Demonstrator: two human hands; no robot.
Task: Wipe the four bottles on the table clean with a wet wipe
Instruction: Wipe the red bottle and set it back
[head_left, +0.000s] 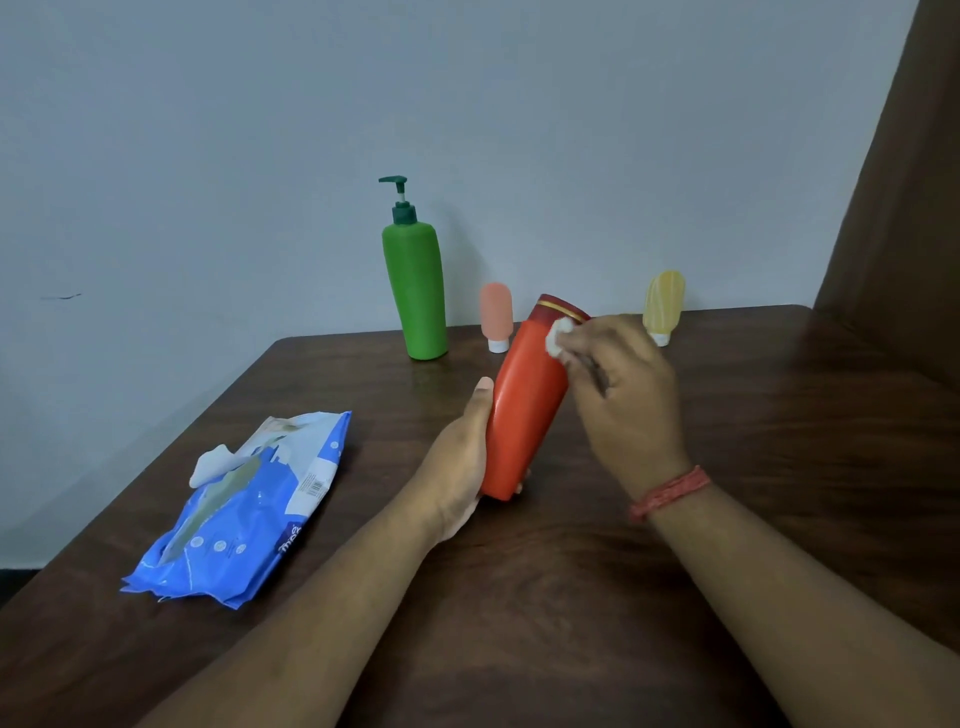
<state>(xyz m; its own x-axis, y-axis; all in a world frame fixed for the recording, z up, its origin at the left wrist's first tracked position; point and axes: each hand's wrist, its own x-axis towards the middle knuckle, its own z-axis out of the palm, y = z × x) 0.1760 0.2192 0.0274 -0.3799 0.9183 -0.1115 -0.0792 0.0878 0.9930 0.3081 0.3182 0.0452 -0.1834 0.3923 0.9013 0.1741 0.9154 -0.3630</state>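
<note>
Your left hand (460, 462) grips the red bottle (522, 410) low on its body, thumb laid straight up along the bottle's left edge, the other fingers wrapped behind it with only their tips showing at the base. The palm faces right; the forearm comes in from the lower left, low over the table (727, 519). You hold the bottle off the wood, tilted with its dark red cap up and to the right, base toward you.

Your right hand (626, 395) is above and to the right of the bottle, back of the hand toward the camera, wrist bent so the fingers point left. Thumb and fingertips pinch a small wadded wet wipe (558, 338) and press it against the bottle's shoulder just below the cap. A red thread band (670, 491) circles your right wrist. The forearm enters from the lower right.

Three other bottles stand upright near the table's far edge, by the wall: the green pump bottle (415, 291) on the left, the small pink tube (496, 314) just right of it on its white cap, and the small yellow tube (664, 304) well to the right, partly behind your right hand.

The blue wipe pack (244, 514) lies flat on the table to your left, a white wipe sticking out of its opening.
</note>
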